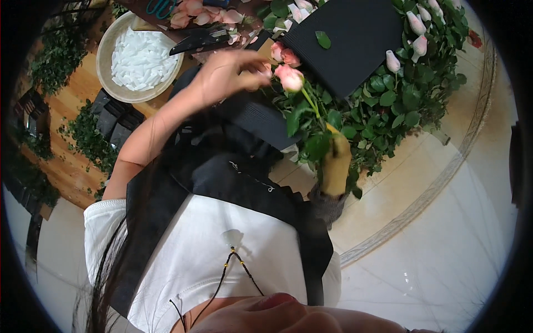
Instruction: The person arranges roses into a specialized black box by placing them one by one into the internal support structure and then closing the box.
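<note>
A pink rose (290, 78) with a green stem and leaves stands in front of me, its bloom tilted up and to the left. My right hand (336, 166), in a yellow glove with a grey cuff, is closed around the stem below the leaves. Just left of the bloom is my bare left hand (230, 76), slightly blurred. Its thumb and fingers come together in a pinch, with a small pinkish bit at the tips that I cannot make out. Two more pink roses (283, 54) lie right behind the bloom.
A round bowl (102, 61) holds many short white pieces. Black-handled pruning shears (202, 41) and loose petals (230, 16) lie beyond my left hand. Black ribbed board (347, 47) covers leafy stems; sleeved rosebuds (417, 47) stand at right. Leafy bunches (91, 136) lie at left.
</note>
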The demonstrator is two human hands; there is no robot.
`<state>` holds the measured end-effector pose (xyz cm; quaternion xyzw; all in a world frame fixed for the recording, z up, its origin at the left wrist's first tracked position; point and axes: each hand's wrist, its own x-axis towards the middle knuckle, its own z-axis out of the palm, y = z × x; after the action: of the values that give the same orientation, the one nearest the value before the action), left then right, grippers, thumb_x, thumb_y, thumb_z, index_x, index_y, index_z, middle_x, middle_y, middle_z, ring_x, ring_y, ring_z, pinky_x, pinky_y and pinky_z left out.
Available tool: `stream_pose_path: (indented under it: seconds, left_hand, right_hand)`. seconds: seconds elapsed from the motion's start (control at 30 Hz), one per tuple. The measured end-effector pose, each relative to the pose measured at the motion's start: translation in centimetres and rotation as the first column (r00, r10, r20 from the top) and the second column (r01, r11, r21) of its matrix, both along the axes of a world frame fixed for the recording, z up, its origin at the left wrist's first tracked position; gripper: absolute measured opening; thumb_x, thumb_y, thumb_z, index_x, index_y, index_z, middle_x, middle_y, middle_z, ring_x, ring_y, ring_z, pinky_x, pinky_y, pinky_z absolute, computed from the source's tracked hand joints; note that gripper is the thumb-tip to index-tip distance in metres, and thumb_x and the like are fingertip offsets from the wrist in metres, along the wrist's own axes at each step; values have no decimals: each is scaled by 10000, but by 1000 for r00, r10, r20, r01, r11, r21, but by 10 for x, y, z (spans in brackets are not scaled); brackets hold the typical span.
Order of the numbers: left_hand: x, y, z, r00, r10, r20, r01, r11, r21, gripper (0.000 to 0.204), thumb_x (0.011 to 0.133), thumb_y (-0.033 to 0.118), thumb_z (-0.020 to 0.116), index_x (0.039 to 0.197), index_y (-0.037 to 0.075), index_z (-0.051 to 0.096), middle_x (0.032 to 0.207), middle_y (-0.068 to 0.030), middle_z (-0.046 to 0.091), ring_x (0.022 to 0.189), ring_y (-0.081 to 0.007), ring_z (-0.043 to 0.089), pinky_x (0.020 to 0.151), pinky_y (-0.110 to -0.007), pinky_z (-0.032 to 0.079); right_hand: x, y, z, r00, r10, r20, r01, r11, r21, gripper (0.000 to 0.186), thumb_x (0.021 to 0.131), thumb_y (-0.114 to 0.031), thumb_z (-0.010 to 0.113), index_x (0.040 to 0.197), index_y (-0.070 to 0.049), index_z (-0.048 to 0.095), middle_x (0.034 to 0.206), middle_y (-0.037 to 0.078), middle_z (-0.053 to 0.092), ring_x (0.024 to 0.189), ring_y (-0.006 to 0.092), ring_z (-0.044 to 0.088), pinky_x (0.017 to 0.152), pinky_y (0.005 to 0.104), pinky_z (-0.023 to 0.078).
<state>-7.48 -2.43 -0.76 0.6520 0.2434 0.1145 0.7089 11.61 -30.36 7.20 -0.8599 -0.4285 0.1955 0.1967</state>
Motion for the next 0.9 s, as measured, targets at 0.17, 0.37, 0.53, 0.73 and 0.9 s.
stream_pose_path:
  seconds: [0.17, 0.37, 0.53, 0.73, 0.9]
  left_hand:
    - [8, 17, -66, 978, 17, -208, 49, 950, 307, 226, 974, 151, 607, 1118, -13, 666, 906, -158, 719, 799, -232, 709, 729, -333, 544]
    - [9, 2, -86, 950, -195, -246, 300, 791, 534, 624, 758, 305, 835, 1241, 18, 563, 983, -180, 627, 906, -376, 650, 786, -409, 534]
    - [20, 10, -81, 922, -217, -320, 362, 777, 516, 754, 654, 255, 901, 1245, -5, 509, 1011, -196, 630, 923, -383, 647, 791, -425, 539]
    - [21, 13, -85, 921, -234, -313, 362, 812, 458, 791, 688, 245, 892, 1331, -10, 510, 1066, -170, 648, 929, -308, 667, 808, -384, 545]
    - [8, 8, -73, 919, -287, -270, 389, 770, 506, 846, 685, 234, 897, 1385, 1, 484, 1147, -156, 661, 1000, -273, 674, 867, -362, 549]
  right_hand:
    - [8, 1, -105, 914, 107, 391, -66, 991, -116, 36, 852, -59, 629, 853, -23, 624, 782, 149, 628, 758, 362, 615, 685, 470, 498]
    - [-14, 69, 1, 944, 102, 313, -38, 978, -204, 169, 848, -101, 689, 1012, -60, 674, 834, 110, 676, 767, 327, 635, 701, 445, 509]
    - [-41, 118, -53, 937, 312, 157, -270, 932, -242, 225, 864, -301, 704, 879, -79, 670, 740, 117, 689, 663, 300, 679, 641, 422, 523]
    - [-29, 129, -123, 904, 400, 152, -338, 885, -321, 232, 877, -309, 674, 844, -87, 616, 719, 80, 671, 679, 289, 665, 618, 419, 521]
    - [-21, 117, -110, 825, 561, 65, -555, 827, -89, 297, 851, -357, 703, 831, -63, 671, 755, 83, 707, 718, 275, 701, 645, 408, 552]
